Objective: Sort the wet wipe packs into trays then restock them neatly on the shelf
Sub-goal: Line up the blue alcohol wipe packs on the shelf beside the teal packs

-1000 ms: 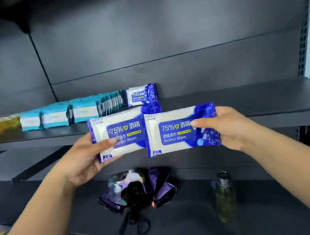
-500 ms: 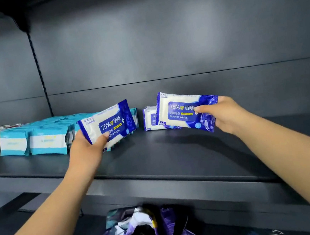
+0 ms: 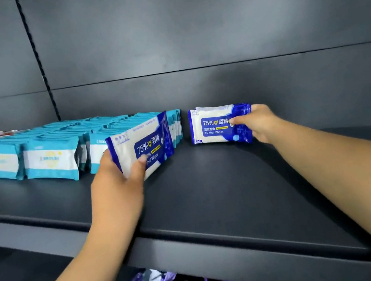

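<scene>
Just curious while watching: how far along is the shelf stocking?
Done: rows of teal wipe packs stand on the shelf. In hand: the right hand stands a blue alcohol wipe pack against another by the back wall. Left: the left hand holds a second blue pack.

Left hand [image 3: 116, 187] grips tilted wipe pack [image 3: 141, 145] near teal packs [image 3: 49, 159]; right hand [image 3: 258, 122] holds pack [image 3: 216, 124] upright on shelf [image 3: 211, 189].
</scene>
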Motion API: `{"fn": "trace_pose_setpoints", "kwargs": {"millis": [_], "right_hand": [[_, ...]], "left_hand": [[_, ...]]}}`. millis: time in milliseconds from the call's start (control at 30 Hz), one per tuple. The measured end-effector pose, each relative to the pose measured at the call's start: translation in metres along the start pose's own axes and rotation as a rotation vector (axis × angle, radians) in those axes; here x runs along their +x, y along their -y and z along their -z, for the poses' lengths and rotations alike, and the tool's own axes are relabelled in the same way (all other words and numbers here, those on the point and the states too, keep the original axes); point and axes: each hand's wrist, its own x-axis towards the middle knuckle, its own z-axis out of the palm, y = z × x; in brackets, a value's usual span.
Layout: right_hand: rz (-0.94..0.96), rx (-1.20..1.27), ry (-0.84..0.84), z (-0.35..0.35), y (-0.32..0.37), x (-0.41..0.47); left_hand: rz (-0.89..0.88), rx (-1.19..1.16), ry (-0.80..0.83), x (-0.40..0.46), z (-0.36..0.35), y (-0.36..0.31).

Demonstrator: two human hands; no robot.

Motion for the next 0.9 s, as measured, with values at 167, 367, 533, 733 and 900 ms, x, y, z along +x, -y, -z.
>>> {"fn": "trace_pose_setpoints", "kwargs": {"millis": [167, 367, 533, 733, 900], "right_hand": [[0.027, -0.079, -0.043, 0.002, -0.014, 0.013], [0.193, -0.580, -0.218, -0.002, -0.017, 0.008], [0.258, -0.613, -0.428, 0.004, 0.004, -0.013], [0.001, 0.095, 0.328, -0.018, 0.041, -0.089], [0.032, 0.074, 0.637, -0.012, 0.043, -0.129]], "left_hand": [[-0.024, -0.001, -0.026, -0.005, 0.002, 0.003], [-0.008, 0.009, -0.038, -0.009, 0.002, 0.002], [0.020, -0.074, 0.080, -0.008, 0.006, -0.006], [0.150, -0.439, 0.332, -0.009, 0.016, -0.020], [0.059, -0.382, 0.417, -0.017, 0.013, -0.033]]}}
